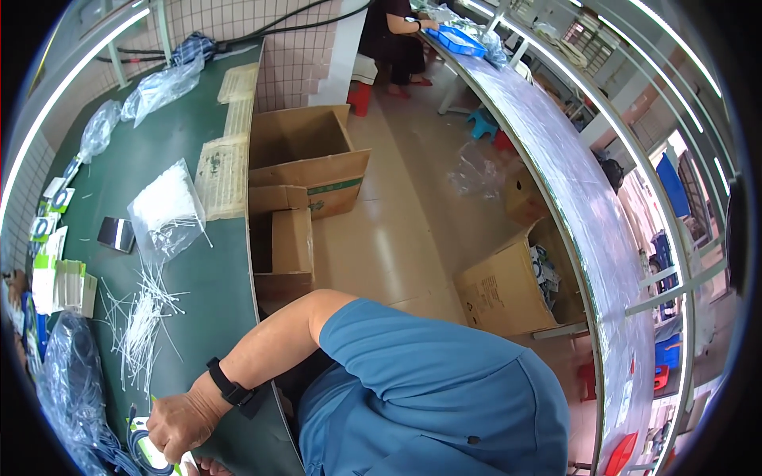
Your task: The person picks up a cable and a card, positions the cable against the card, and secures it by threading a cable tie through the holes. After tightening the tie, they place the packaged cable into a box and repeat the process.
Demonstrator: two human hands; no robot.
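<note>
My right hand [182,425], with a black band [230,387] on its wrist, is closed at the green table's lower end. Its fingers press on a dark blue coiled cable [141,454] lying over a white and green card [147,424]. Just below it, my left hand [211,467] shows only as curled fingers by the card's edge; the lower rim cuts off the rest. Loose white cable ties [147,321] lie spread on the table beyond my hands. A clear bag [167,208] holds more of them.
Bagged dark cables [71,389] and a stack of cards [70,287] line the table's left side, near a dark rectangular box [117,235]. Open cartons [305,151] stand beside the green table [218,278]. Another person [389,36] sits at a long bench [556,159].
</note>
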